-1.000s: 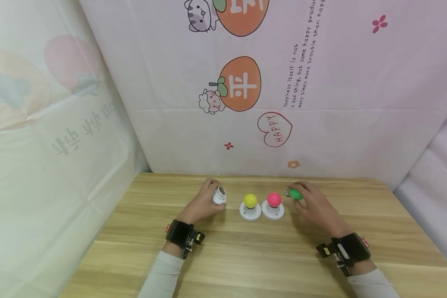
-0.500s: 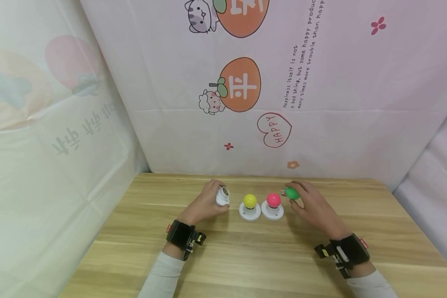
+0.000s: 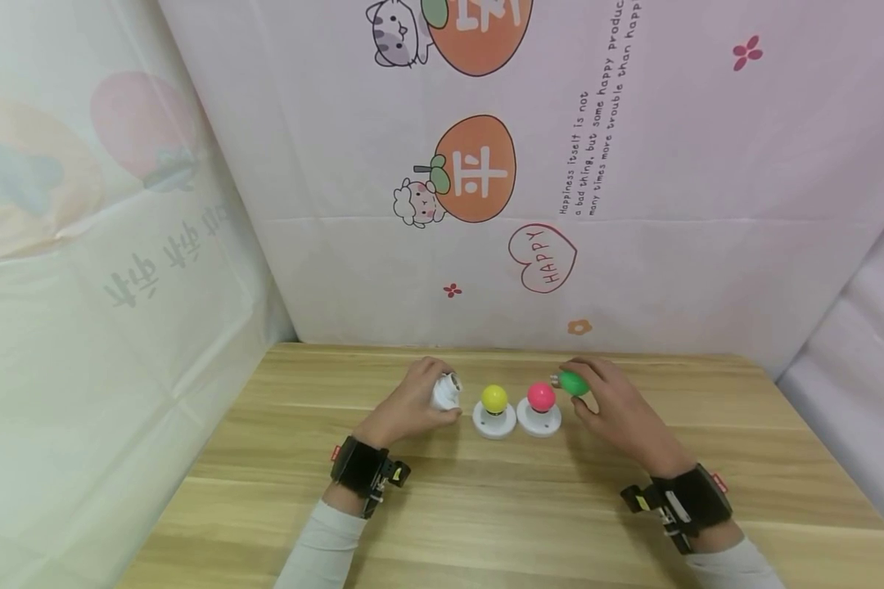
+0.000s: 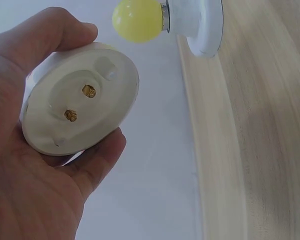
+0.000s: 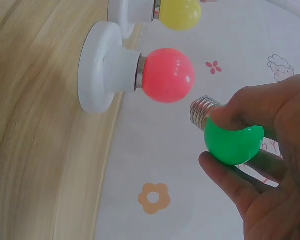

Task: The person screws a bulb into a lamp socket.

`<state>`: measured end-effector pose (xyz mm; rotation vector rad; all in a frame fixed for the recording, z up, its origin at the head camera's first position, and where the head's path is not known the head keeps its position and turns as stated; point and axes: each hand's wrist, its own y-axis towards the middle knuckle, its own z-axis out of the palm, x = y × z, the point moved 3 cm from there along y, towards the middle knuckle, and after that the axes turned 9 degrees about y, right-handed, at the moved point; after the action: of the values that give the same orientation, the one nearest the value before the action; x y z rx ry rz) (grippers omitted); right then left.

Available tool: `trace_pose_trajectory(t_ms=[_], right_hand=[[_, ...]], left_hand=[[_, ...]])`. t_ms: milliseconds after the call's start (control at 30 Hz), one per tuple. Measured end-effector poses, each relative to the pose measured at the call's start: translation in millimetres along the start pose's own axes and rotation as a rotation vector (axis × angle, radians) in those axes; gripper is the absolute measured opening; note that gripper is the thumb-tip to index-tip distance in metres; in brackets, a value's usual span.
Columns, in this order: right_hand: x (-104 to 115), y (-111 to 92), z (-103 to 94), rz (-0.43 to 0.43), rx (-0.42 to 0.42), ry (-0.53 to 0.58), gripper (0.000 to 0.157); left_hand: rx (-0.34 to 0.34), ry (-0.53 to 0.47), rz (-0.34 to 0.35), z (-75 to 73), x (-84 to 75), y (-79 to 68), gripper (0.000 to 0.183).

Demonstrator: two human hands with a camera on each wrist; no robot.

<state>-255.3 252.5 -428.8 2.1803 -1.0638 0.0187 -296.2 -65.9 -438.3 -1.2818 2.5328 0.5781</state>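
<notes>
My left hand [image 3: 412,405] grips a white lamp socket [image 3: 445,393] above the table, its opening tilted up and to the right. In the left wrist view the socket's round underside [image 4: 80,100] faces the camera, with two brass screws showing. My right hand [image 3: 619,409] pinches a green bulb [image 5: 235,142] by its globe, the metal screw base pointing left. Between the hands stand two white sockets on the table, one with a yellow bulb [image 3: 494,399], the other with a pink bulb [image 3: 541,397]. Both bulbs sit upright, their bases side by side.
The wooden table [image 3: 486,507] ends at a printed white cloth [image 3: 383,286] hanging behind it. More white cloth [image 3: 118,368] hangs at the left side. Each wrist carries a strapped black camera.
My left hand has moved a little to the right with the socket, tilting its opening further right. My right hand has shifted slightly left with the green bulb.
</notes>
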Motion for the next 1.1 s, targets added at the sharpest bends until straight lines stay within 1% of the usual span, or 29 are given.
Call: trace_pose_trajectory(t_ms=[267, 433, 667, 933, 1100], right_hand=[[5, 2, 0.6, -0.027, -0.004, 0.000, 0.058], [8, 3, -0.1, -0.033, -0.001, -0.003, 0.059], [14, 5, -1.5, -0.050, 0.001, 0.009, 0.059], [23, 7, -3.3, -0.048, 0.017, 0.013, 0.062], [27, 7, -2.1, -0.049, 0.025, 0.021, 0.064]], left_hand=[[-0.012, 0.035, 0.039, -0.9, -5.9, -1.0, 0.058], [-0.019, 0.020, 0.065, -2.0, -11.5, -1.8, 0.056], [-0.008, -0.024, 0.074, -0.9, -16.1, -1.3, 0.056], [0.012, -0.029, 0.087, 0.7, -21.4, -1.1, 0.051], [0.014, -0.041, 0.113, 1.0, -24.3, -1.6, 0.052]])
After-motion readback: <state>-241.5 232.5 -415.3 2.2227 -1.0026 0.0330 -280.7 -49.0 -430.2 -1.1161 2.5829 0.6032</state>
